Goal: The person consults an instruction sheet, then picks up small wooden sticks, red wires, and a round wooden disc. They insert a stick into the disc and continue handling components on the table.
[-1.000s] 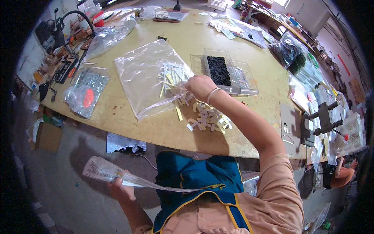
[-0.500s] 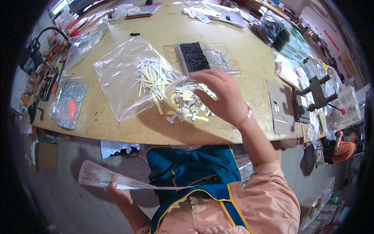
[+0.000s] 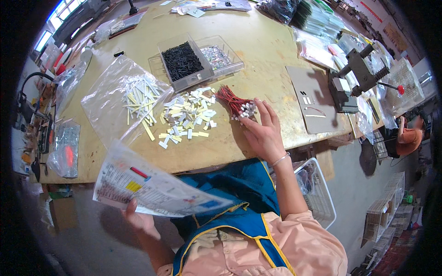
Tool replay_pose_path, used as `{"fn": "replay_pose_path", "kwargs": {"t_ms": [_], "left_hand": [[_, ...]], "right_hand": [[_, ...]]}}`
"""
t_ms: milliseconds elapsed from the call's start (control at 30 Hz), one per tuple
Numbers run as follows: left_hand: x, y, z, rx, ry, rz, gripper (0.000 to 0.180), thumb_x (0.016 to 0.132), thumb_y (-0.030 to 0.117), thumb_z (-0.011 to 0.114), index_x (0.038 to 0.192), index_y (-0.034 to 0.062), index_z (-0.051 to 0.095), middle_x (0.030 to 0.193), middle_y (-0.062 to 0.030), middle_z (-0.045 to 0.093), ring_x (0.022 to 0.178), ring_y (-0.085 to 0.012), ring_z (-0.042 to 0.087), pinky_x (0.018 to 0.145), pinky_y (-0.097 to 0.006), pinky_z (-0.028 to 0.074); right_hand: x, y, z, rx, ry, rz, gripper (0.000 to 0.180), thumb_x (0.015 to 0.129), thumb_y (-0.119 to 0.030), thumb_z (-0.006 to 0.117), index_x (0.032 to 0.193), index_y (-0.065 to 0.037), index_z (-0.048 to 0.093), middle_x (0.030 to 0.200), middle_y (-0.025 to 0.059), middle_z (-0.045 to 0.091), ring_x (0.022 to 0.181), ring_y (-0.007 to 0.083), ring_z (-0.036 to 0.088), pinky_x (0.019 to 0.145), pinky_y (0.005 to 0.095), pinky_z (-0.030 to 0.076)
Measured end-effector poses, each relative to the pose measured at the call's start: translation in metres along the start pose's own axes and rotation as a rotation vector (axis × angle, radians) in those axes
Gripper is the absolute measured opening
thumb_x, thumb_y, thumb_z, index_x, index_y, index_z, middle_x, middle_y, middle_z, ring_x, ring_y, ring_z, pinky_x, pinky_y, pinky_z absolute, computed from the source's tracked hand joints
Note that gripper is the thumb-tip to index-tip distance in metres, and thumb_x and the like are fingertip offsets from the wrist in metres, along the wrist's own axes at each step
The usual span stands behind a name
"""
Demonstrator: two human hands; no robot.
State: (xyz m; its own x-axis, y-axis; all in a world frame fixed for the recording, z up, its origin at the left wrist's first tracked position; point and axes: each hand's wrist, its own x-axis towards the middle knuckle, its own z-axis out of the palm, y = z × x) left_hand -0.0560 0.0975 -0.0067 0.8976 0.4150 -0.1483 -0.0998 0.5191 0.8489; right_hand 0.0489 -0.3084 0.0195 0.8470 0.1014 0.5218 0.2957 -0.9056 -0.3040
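Note:
My left hand [image 3: 140, 219] pinches the lower left edge of a printed sheet [image 3: 152, 184], tilted in front of my apron. It looks glossy, as if in a clear sleeve. On the table, my right hand [image 3: 264, 135] has its fingers apart at the white-connector end of a bundle of red wires [image 3: 234, 100]; its fingertips appear to touch the connectors. Left of the bundle lies a loose pile of short white and yellow strips [image 3: 189, 112]. Longer white and yellow strips [image 3: 140, 94] lie on or in a clear plastic bag [image 3: 103, 96].
Behind the piles stand a clear box of black tube-like pieces [image 3: 182, 62] and a clear tray of small pieces [image 3: 216, 57]. At right are a grey board [image 3: 299, 76] with samples and a hand press [image 3: 345, 87]. A white basket [image 3: 322, 198] stands below the table edge.
My right hand has come down from above the strips to the wire bundle, which now shows. The printed sheet has turned its face into view. The whole view has shifted.

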Motion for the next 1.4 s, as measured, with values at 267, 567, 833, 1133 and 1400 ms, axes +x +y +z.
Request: {"fn": "replay_pose_path", "kwargs": {"t_ms": [267,567,833,1133,1400], "left_hand": [[-0.019,-0.007,0.041,0.025,0.008,0.014,0.080,0.072,0.009,0.072,0.144,-0.0027,0.041,0.136,-0.0211,0.053,0.127,-0.0369,0.051,0.109,-0.056,0.042],[-0.021,-0.016,0.054,0.094,-0.061,-0.007,0.083,0.072,0.014,0.077,0.144,-0.0035,0.041,0.138,-0.0201,0.052,0.127,-0.0337,0.052,0.108,-0.050,0.044],[-0.018,-0.024,0.055,0.084,-0.219,-0.005,0.080,0.075,0.017,0.074,0.144,-0.0035,0.041,0.138,-0.0203,0.051,0.127,-0.0326,0.052,0.107,-0.049,0.044],[-0.034,-0.019,0.072,0.224,-0.042,-0.035,0.050,0.087,-0.001,0.059,0.135,-0.0068,0.048,0.128,-0.0173,0.059,0.117,-0.0257,0.059,0.097,-0.037,0.050],[-0.024,-0.022,0.084,0.105,-0.125,-0.107,0.042,0.086,-0.009,0.061,0.128,-0.0063,0.057,0.121,-0.0147,0.066,0.109,-0.0217,0.065,0.094,-0.033,0.051]], "right_hand": [[0.017,0.001,0.017,-0.047,0.031,0.085,0.041,0.079,-0.009,0.071,0.119,-0.017,0.070,0.142,0.0167,0.049,0.126,0.0386,0.048,0.104,0.0481,0.042],[0.017,0.012,0.014,0.192,0.176,-0.002,0.045,0.077,-0.012,0.073,0.122,-0.019,0.069,0.145,0.0166,0.047,0.128,0.0395,0.047,0.107,0.0472,0.039],[0.041,0.028,0.013,0.186,-0.033,-0.030,0.047,0.079,-0.018,0.074,0.125,-0.019,0.065,0.131,0.0160,0.059,0.119,0.0379,0.054,0.102,0.0474,0.043],[0.039,0.009,0.021,0.049,0.014,0.075,0.050,0.076,-0.010,0.077,0.125,-0.019,0.068,0.125,0.0169,0.062,0.113,0.0362,0.058,0.098,0.0434,0.048],[-0.017,-0.029,-0.008,0.667,0.046,0.148,0.046,0.085,-0.002,0.071,0.129,0.001,0.060,0.122,0.0170,0.067,0.113,0.0256,0.064,0.099,0.0363,0.049]]}}
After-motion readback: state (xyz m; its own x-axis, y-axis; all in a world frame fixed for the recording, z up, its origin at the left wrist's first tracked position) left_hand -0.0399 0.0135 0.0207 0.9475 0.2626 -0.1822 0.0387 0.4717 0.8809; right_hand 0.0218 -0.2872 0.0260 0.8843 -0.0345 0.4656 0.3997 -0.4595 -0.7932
